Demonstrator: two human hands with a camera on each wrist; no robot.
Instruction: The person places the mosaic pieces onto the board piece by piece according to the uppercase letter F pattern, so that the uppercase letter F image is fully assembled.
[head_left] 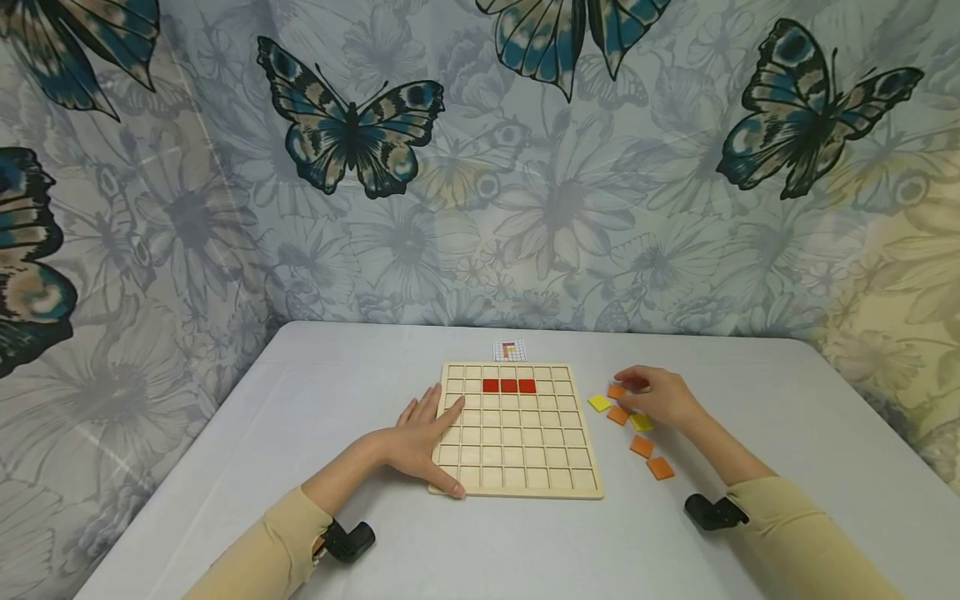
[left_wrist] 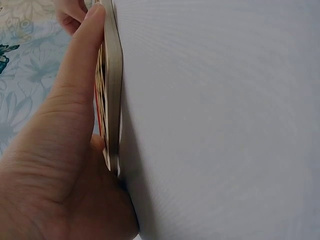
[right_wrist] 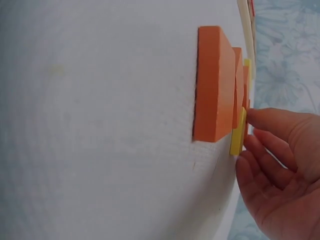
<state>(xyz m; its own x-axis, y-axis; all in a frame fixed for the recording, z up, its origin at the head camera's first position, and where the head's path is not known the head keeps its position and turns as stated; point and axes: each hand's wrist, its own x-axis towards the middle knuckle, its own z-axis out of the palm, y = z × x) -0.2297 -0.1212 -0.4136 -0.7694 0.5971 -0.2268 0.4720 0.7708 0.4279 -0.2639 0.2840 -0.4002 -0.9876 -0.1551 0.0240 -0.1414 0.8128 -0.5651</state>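
A square wooden grid board (head_left: 517,454) lies on the table, with a row of red tiles (head_left: 508,386) in its upper part. My left hand (head_left: 416,437) rests on its left edge, fingers spread and the thumb at the near corner. Up close in the left wrist view, the thumb (left_wrist: 75,75) lies along the board's side (left_wrist: 114,100). To the right of the board, my right hand (head_left: 660,396) has its thumb and fingers curled about an orange tile (head_left: 616,390), partly hidden by them. Beneath and beside that hand lie yellow tiles (head_left: 599,403) and other orange tiles (head_left: 641,447).
A small printed pattern card (head_left: 509,350) lies just beyond the board's far edge. The white-covered table (head_left: 337,358) ends at a wall hanging with butterflies (head_left: 352,125). Each wrist carries a black camera (head_left: 348,542).
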